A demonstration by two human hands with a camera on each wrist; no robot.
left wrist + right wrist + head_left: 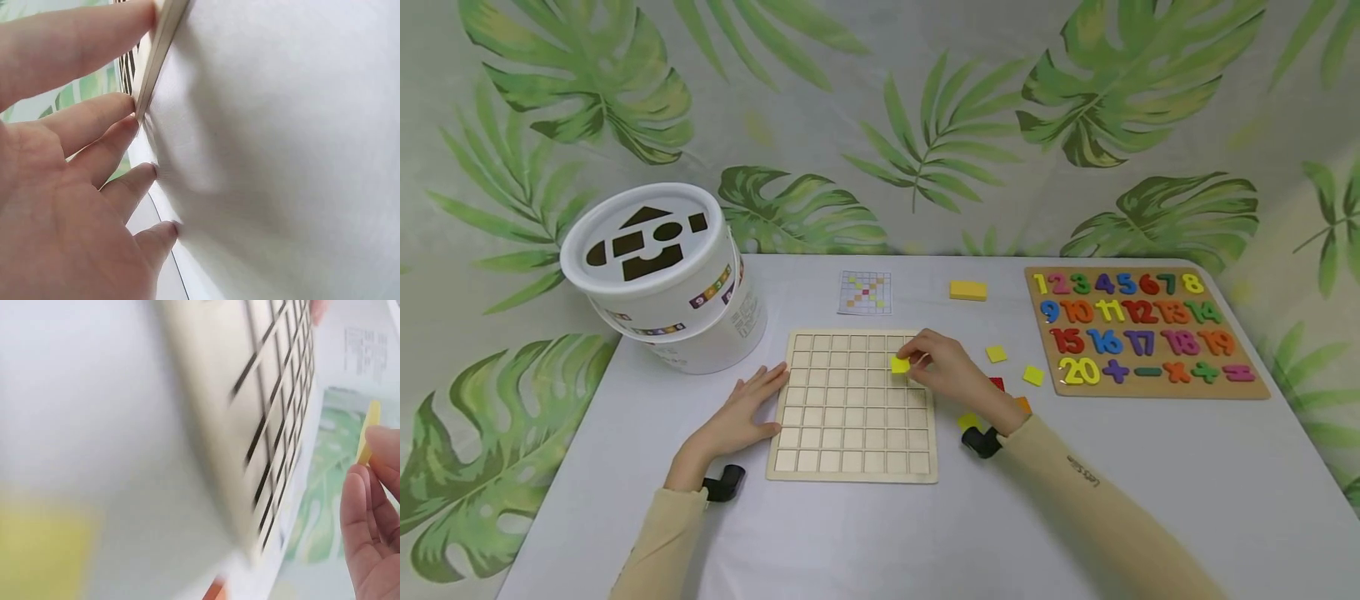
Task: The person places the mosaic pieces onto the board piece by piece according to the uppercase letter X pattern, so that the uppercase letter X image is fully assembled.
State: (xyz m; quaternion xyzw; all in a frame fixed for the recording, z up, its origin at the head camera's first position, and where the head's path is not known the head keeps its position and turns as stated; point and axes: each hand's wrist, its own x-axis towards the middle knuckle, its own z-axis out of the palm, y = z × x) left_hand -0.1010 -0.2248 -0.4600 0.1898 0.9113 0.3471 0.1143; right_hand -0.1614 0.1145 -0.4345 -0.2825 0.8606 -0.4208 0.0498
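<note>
A pale wooden grid board (854, 477) lies flat on the white table, its square cells bare. My left hand (747, 410) rests at the board's left edge with fingers spread; in the left wrist view the fingertips (128, 103) touch the board's side and the cloth. My right hand (946, 368) is over the upper right part of the board and pinches a small yellow square tile (899, 365) between thumb and fingers. In the right wrist view that yellow tile (370, 428) appears edge-on, above the board's surface.
Right of the board lie loose yellow tiles (1033, 375), a red tile (997, 383) and an orange tile (1023, 404), partly behind my right wrist. Behind are a pattern card (865, 292) and a yellow block (967, 291). A white bucket (715, 333) stands left, a number board (1165, 390) right.
</note>
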